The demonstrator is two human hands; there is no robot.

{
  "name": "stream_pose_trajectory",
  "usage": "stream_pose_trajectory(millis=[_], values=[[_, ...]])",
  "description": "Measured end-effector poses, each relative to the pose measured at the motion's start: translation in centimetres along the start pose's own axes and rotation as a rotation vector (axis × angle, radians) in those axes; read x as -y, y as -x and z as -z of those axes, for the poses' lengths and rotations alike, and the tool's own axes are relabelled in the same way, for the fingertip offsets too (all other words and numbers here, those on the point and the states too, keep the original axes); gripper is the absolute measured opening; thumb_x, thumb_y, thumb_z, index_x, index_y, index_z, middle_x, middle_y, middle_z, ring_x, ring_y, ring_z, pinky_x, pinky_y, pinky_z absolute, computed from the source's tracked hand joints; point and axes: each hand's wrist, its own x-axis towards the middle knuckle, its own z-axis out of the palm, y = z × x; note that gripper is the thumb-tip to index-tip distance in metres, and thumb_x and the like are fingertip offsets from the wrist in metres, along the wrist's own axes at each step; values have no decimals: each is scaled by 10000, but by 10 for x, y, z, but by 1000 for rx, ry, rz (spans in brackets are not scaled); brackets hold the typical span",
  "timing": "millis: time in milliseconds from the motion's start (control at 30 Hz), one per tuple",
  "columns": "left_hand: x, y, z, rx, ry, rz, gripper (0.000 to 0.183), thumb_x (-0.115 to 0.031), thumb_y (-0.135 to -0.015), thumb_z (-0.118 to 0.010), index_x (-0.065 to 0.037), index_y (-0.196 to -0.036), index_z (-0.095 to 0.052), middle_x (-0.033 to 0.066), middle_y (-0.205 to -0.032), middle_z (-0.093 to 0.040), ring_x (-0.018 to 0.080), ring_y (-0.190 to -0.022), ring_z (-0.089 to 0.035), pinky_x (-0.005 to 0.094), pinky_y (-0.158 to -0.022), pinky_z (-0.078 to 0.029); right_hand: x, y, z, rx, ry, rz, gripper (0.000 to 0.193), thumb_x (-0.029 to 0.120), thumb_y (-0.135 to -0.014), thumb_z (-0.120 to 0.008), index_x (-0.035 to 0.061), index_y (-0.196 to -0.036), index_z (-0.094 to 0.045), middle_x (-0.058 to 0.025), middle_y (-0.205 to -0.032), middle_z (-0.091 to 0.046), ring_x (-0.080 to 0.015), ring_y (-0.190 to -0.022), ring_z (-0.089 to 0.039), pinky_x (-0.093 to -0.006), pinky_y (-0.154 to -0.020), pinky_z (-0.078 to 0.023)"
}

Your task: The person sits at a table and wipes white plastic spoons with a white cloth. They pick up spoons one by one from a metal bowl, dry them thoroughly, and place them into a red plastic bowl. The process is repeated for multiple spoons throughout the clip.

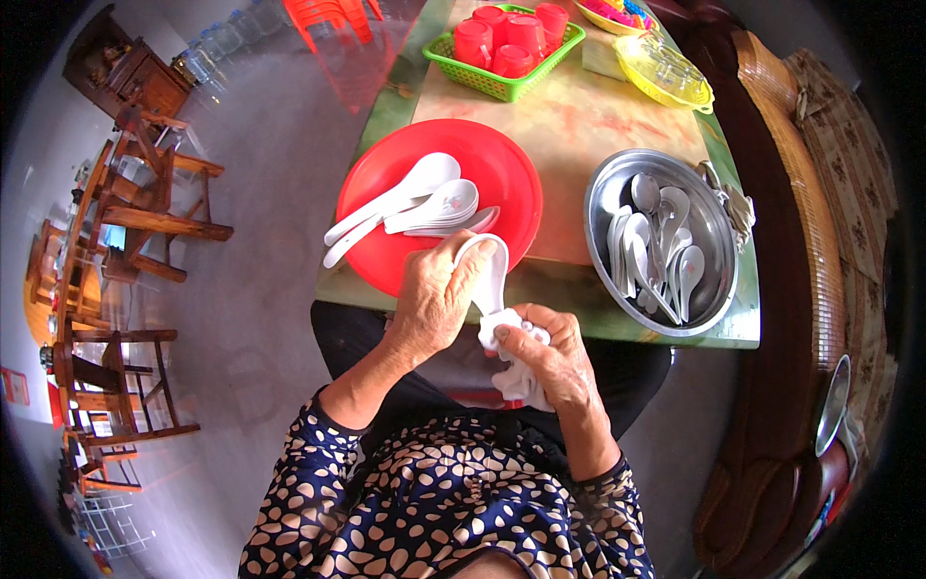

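One gentle twist imo: left hand [431, 297] pinching white round-bowled ceramic spoon [491, 285], right hand [559, 362] clamped on crumpled white wiping cloth [519, 379].

flr [260, 309] gry, shiny | wdn cab. [149, 89] top L | wdn chairs [169, 221] L | brn sofa [772, 309] R | red plstc seat [323, 11] top

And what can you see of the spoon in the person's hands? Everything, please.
The white spoon looks ceramic and smooth, with an oval bowl. It is held with its hollow towards the camera and the bowl pointing away from the person, near the red tray. The left hand grips the bowl; the right hand holds white cloth against the handle, whose end is hidden.
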Motion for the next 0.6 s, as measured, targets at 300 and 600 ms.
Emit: stream_pose_trajectory(millis=[300,600], values=[[6,-1,-1,110,19,11,283,-266,-953,-518,0,-908,-599,72,-686,-578,123,-622,-530,284,-581,-432,-3,12,3,51,-29,-120,250,189,-837,-648,-31,-955,-657,-55,-765,-660,-92,-605,-585,-226,-555,-466],[8,3,-7,171,-56,-111,190,-148,-946,-479,-10,-960,-610,106,-819,-619,301,-650,-608,356,-588,-471,-6,-14,1,-22,-96,79,242,191,-830,-634,-36,-912,-656,-53,-689,-636,-95,-598,-575,-251,-539,-458]])
